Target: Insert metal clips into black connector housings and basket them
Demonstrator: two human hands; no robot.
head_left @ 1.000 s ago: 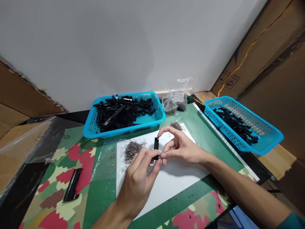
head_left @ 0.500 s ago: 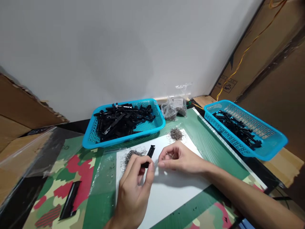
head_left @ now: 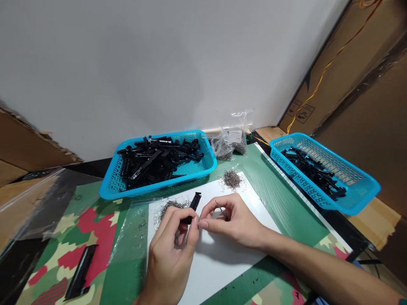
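My left hand (head_left: 173, 241) pinches a narrow black plastic part (head_left: 195, 201) between thumb and fingers. Its upper end sticks up past the fingers, while the lower end is hidden by them. My right hand (head_left: 233, 222) is closed, with thumb and forefinger pressed together right at the left thumb tip. A thin, shiny metal piece (head_left: 220, 208) pokes out of its curled fingers; whatever sits at the fingertips is too small to make out. Beneath both hands lies a white sheet (head_left: 219, 271). Small wire pieces form one pile (head_left: 171, 206) behind my left hand and another pile (head_left: 232, 179) beyond my right.
A blue basket (head_left: 152, 192) heaped with black plastic parts stands at the back. Another blue basket (head_left: 359, 203) with fewer parts is at the right. Clear bags (head_left: 235, 142) of metal pieces rest by the wall. One black part (head_left: 81, 271) lies at the left on the patterned cover.
My right hand has come left, so its fingertips now meet the left thumb and the black part. The metal piece shows more clearly in it. The view has shifted slightly.
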